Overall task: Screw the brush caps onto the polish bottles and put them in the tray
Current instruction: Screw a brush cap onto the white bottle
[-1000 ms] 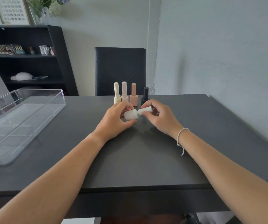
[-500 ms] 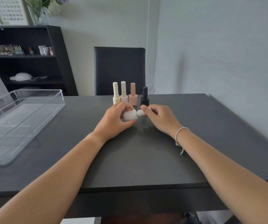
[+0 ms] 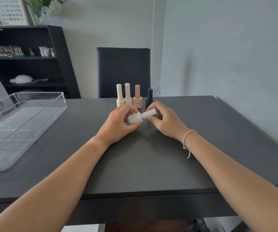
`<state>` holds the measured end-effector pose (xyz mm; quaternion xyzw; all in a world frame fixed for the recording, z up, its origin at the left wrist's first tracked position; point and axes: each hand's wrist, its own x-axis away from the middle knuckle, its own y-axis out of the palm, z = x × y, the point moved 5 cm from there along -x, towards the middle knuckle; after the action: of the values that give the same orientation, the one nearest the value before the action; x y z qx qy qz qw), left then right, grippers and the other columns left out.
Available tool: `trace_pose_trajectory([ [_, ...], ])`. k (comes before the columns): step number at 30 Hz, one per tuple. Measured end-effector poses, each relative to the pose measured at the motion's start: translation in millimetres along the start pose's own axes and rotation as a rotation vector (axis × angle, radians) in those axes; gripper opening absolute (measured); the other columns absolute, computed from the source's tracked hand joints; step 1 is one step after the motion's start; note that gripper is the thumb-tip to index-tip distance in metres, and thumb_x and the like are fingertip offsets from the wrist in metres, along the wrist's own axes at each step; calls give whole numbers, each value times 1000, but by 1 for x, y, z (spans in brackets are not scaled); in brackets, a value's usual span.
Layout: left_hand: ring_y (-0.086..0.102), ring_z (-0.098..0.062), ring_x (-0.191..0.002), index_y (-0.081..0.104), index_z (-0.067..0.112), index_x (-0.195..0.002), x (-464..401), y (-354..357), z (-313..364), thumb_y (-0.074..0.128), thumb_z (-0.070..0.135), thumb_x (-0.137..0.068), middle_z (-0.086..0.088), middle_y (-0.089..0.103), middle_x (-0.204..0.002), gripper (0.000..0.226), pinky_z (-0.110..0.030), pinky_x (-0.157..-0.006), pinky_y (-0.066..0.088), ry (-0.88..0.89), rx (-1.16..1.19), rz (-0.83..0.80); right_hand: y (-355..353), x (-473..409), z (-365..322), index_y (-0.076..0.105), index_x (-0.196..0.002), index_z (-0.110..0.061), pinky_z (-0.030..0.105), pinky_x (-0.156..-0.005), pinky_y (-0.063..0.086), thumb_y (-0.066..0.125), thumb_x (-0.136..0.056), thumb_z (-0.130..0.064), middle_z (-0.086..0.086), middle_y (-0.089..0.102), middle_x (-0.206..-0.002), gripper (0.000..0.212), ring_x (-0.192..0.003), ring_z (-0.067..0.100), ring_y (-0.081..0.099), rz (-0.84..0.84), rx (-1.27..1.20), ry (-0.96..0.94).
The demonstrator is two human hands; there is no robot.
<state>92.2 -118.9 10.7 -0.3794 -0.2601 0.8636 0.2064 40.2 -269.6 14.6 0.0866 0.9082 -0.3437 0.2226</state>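
Writing: none legible. The framed chart [image 3: 9,10] on the wall above the shelf unit [image 3: 26,61] carries rows of small marks, too small to read. No label shows on any bottle.

Left hand [image 3: 118,125] is closed around the white bottle [image 3: 135,118], thumb below and fingers over the top, with the bottle lying on its side just above the dark table [image 3: 143,164]. Right hand [image 3: 164,120] pinches the white brush cap [image 3: 150,113] between thumb and fingers. Cap sits in line with the bottle neck and meets it; whether the thread is fully seated cannot be told.

Behind the hands stand four capped bottles in a row, upright: cream bottle [image 3: 119,97], pale pink bottle [image 3: 128,95], peach bottle [image 3: 137,97], black bottle [image 3: 149,98]. The first three stand close together; the black one is slightly apart to the right. Clear tray [image 3: 34,104] sits at the left of the table, well apart from the hands, with no bottle in it. A white cord bracelet [image 3: 187,139] is on the right wrist. A dark chair [image 3: 123,71] stands behind the table.

Change against half a second ago: more of the cap is exposed, since the right fingers have shifted their grip toward its far end. Bottle and left hand sit in the same place. Row of bottles and tray unchanged.
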Motion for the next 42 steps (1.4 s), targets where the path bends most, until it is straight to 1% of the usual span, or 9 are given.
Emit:
trace_pose_trajectory([
  [7, 57, -5, -89, 56, 25, -96, 0, 1, 0, 74, 15, -74, 17, 55, -95, 30, -7, -75, 46, -23, 48, -11, -4, -2, 5, 54, -84, -19, 9, -54, 35, 58, -86, -17, -13, 51, -67, 5, -55, -1, 43, 53, -26, 20],
  [16, 58, -1, -90, 59, 22, -99, 0, -2, -1, 73, 16, -76, 11, 60, -98, 28, -8, -76, 47, -78, 104, 1, -5, 0, 1, 54, -93, -26, 17, -64, 41, 56, -86, -6, -1, 60, -92, 21, -62, 16, 45, 23, -72, 3],
  [19, 59, -6, -91, 59, 20, -100, 1, -1, -1, 73, 13, -75, 5, 61, -102, 29, -11, -78, 50, -79, 99, -6, -5, 0, 2, 56, -93, -24, 23, -60, 39, 56, -86, -9, 4, 61, -86, 16, -57, 14, 40, 14, -31, 23],
  [22, 59, -7, -91, 58, 22, -100, 1, 0, -1, 73, 13, -75, 5, 59, -101, 30, -9, -76, 49, -65, 89, -22, -6, 1, 2, 58, -89, -18, 14, -55, 35, 56, -88, -18, -6, 54, -69, 2, -54, 5, 40, 19, -15, 31],
  [25, 58, -4, -91, 57, 24, -99, 1, 1, 0, 73, 13, -74, 12, 56, -99, 31, -6, -73, 47, -54, 87, -36, -8, 1, 3, 58, -78, -6, 14, -50, 31, 54, -90, -35, -7, 44, -56, 31, -51, 5, 38, 42, 60, 65],
  [30, 58, -6, -91, 55, 28, -98, 1, 1, 0, 73, 15, -75, 15, 55, -99, 32, -9, -76, 48, -36, 72, -27, -9, 1, 2, 56, -71, 1, 34, -61, 39, 31, -87, -59, 10, 52, -59, 67, -56, 18, 46, 39, 83, 134],
  [34, 58, -7, -92, 56, 27, -99, 0, 0, -1, 73, 16, -75, 10, 56, -101, 32, -10, -75, 49, -42, 64, -16, -11, 3, 0, 53, -86, -16, 29, -61, 38, 53, -89, -34, -4, 51, -66, 19, -56, 8, 41, 46, 53, 55],
  [37, 57, -7, -92, 56, 26, -99, 0, 0, -1, 73, 16, -75, 9, 56, -101, 31, -9, -76, 48, -34, 52, -14, -9, 2, 1, 53, -88, -14, 30, -62, 40, 56, -87, -18, -1, 55, -74, 4, -59, 9, 43, 40, 73, 23],
  [42, 57, -9, -92, 55, 27, -100, 0, 1, -2, 73, 17, -75, 9, 56, -102, 32, -11, -76, 49, -26, 36, -31, -10, 0, 4, 57, -72, 0, 31, -56, 35, 42, -91, -48, 2, 49, -57, 54, -52, 14, 41, 64, 129, 125],
])
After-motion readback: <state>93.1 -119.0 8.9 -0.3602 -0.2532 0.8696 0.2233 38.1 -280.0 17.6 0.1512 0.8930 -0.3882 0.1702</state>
